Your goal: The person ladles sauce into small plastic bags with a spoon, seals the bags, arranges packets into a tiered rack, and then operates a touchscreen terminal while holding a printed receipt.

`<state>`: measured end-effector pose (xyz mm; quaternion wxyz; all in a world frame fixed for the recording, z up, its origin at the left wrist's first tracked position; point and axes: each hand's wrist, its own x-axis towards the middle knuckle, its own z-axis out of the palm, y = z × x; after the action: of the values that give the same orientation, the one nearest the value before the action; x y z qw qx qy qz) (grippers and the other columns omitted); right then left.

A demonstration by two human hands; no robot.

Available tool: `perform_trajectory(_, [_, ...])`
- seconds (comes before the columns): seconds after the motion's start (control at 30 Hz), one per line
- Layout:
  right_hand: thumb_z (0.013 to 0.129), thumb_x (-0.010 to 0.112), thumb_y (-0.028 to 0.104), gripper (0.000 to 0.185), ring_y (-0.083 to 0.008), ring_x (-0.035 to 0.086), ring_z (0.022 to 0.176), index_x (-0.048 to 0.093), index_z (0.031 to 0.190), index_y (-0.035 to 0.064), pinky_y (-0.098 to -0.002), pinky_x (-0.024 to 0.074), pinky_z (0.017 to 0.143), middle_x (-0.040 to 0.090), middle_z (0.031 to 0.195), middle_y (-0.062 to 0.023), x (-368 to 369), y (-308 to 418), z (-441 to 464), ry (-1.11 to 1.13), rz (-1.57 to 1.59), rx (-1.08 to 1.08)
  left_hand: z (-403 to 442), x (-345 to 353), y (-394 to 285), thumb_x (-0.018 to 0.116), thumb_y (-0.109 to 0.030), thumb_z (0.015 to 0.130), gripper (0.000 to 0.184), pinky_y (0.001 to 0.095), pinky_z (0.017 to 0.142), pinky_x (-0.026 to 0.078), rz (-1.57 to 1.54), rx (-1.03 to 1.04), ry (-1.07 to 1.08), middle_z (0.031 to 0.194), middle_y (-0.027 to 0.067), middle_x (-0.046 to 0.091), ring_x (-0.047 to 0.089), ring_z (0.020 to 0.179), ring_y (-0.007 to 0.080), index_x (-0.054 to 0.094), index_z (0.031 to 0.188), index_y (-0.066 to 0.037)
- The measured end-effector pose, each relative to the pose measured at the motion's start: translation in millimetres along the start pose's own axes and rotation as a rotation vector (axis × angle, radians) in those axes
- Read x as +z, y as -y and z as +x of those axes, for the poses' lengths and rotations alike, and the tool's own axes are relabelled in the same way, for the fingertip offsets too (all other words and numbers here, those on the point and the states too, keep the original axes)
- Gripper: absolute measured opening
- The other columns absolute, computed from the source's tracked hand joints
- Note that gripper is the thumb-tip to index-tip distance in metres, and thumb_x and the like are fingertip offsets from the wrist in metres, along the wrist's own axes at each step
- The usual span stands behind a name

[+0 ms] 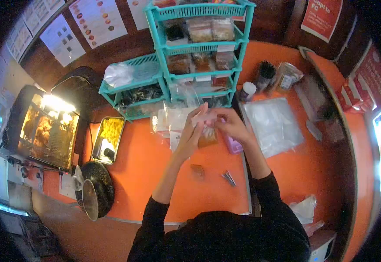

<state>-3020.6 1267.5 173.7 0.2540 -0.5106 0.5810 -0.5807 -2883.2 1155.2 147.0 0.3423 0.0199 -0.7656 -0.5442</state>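
My left hand [192, 134] and my right hand [232, 125] are raised close together over the orange counter, in front of the turquoise rack. Between their fingers is a small, pale, see-through piece [204, 117], like thin plastic; its exact shape is blurred. Both hands have their fingers closed around it. Below them lies a packet with orange-brown contents [208, 139], beside a purple item [233, 143]. Clear bags and white papers [168, 120] are to the left of my hands. Nearer to me lie a small brown packet [197, 170] and a metal tool [229, 178].
The turquoise rack [201, 46] holds packets. On the left are a lit glass warmer [46, 131], a metal tray of yellow food [109, 135] and a black pan [98, 187]. A stack of clear bags [274, 124] and dark-topped containers [265, 72] stand right.
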Motion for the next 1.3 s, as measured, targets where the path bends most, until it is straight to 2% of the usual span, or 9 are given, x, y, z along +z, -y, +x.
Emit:
perform_trajectory(0.17, [0.081, 0.067, 0.013, 0.017, -0.0104, 0.054, 0.081, 0.06, 0.088, -0.0006, -0.0265, 0.0445, 0.074, 0.062, 0.081, -0.0016, -35.1, 2.9, 31.3, -0.344, -0.19, -0.116, 90.0, -22.5, 12.8, 0.052, -0.022, 0.092, 0.039, 0.0368, 0.096, 0.04, 0.26, 0.197, -0.072, 0.123, 0.0123, 0.052, 0.051, 0.111, 0.0288, 0.049, 0.128, -0.006])
perform_trajectory(0.37, [0.083, 0.066, 0.008, 0.01, -0.0076, 0.051, 0.075, 0.06, 0.087, 0.0016, -0.0242, 0.0393, 0.067, 0.055, 0.076, 0.0021, -72.6, -17.7, 46.6, -0.399, -0.113, -0.135, 174.3, -24.6, 56.8, 0.059, -0.005, 0.076, 0.03, 0.0428, 0.086, 0.048, 0.828, 0.335, 0.019, 0.111, 0.0165, 0.057, 0.053, 0.105, 0.0344, 0.059, 0.106, -0.002])
perform_trajectory(0.43, [0.083, 0.065, 0.008, 0.008, -0.0074, 0.05, 0.073, 0.06, 0.087, 0.0027, -0.0232, 0.0376, 0.066, 0.054, 0.075, 0.0026, -79.0, -23.9, 44.7, -0.386, -0.136, -0.069, 189.5, -25.9, 58.4, 0.06, -0.009, 0.079, 0.022, 0.0463, 0.083, 0.048, 1.026, 0.167, 0.273, 0.103, 0.0197, 0.062, 0.059, 0.094, 0.038, 0.064, 0.099, -0.003])
perform_trajectory(0.57, [0.083, 0.066, 0.011, 0.01, -0.0073, 0.049, 0.069, 0.061, 0.088, 0.0041, -0.0239, 0.0381, 0.064, 0.055, 0.073, 0.002, -82.5, -28.4, 53.8, -0.387, 0.02, 0.024, 201.1, -20.7, 51.4, 0.061, -0.008, 0.075, 0.018, 0.0479, 0.075, 0.05, 1.12, 0.0, 0.335, 0.087, 0.0186, 0.065, 0.062, 0.083, 0.0394, 0.066, 0.091, -0.002])
perform_trajectory(0.63, [0.083, 0.066, 0.011, 0.01, -0.0071, 0.049, 0.068, 0.061, 0.089, 0.0041, -0.0234, 0.0383, 0.061, 0.056, 0.074, 0.002, -85.4, -37.6, 65.8, -0.375, 0.059, 0.017, 208.4, -22.9, 58.9, 0.063, -0.003, 0.065, 0.009, 0.0485, 0.07, 0.051, 1.053, 0.039, 0.243, 0.077, 0.0212, 0.062, 0.063, 0.076, 0.0387, 0.064, 0.074, -0.003])
perform_trajectory(0.87, [0.082, 0.07, 0.016, 0.018, -0.0102, 0.054, 0.074, 0.062, 0.092, 0.0027, -0.0252, 0.0434, 0.067, 0.061, 0.079, 0.0005, -80.4, -44.1, 134.3, -0.436, 0.286, 0.024, 232.2, -15.9, 75.5, 0.063, -0.008, 0.066, 0.016, 0.0463, 0.067, 0.049, 0.714, 0.081, -0.044, 0.076, 0.0219, 0.064, 0.062, 0.075, 0.0391, 0.067, 0.08, -0.002])
perform_trajectory(1.07, [0.08, 0.067, 0.01, 0.021, -0.014, 0.057, 0.08, 0.065, 0.099, 0.0002, -0.0282, 0.0454, 0.075, 0.066, 0.091, -0.005, -89.6, -56.0, 167.8, -0.468, 0.368, 0.169, 231.3, -6.2, 94.8, 0.059, -0.013, 0.073, 0.022, 0.0425, 0.07, 0.048, 0.508, -0.022, -0.233, 0.079, 0.0205, 0.066, 0.063, 0.076, 0.0374, 0.067, 0.086, 0.002])
perform_trajectory(1.13, [0.08, 0.066, 0.01, 0.023, -0.0147, 0.059, 0.081, 0.064, 0.1, -0.0002, -0.0284, 0.0466, 0.074, 0.065, 0.091, -0.0052, -90.3, -52.2, 169.1, -0.424, 0.31, 0.176, 238.4, -6.6, 107.7, 0.057, -0.018, 0.079, 0.024, 0.0403, 0.073, 0.047, 0.024, -0.176, -0.3, 0.081, 0.0186, 0.067, 0.064, 0.079, 0.0321, 0.067, 0.088, 0.002])
perform_trajectory(1.3, [0.08, 0.063, 0.01, 0.021, -0.0153, 0.06, 0.08, 0.064, 0.099, -0.0003, -0.0296, 0.048, 0.07, 0.065, 0.091, -0.007, -88.6, -52.4, 175.0, -0.472, 0.271, 0.179, 238.5, -0.9, 100.5, 0.052, -0.023, 0.085, 0.031, 0.0399, 0.081, 0.043, -0.053, -0.281, -0.415, 0.095, 0.0204, 0.065, 0.061, 0.09, 0.0301, 0.064, 0.097, 0.004])
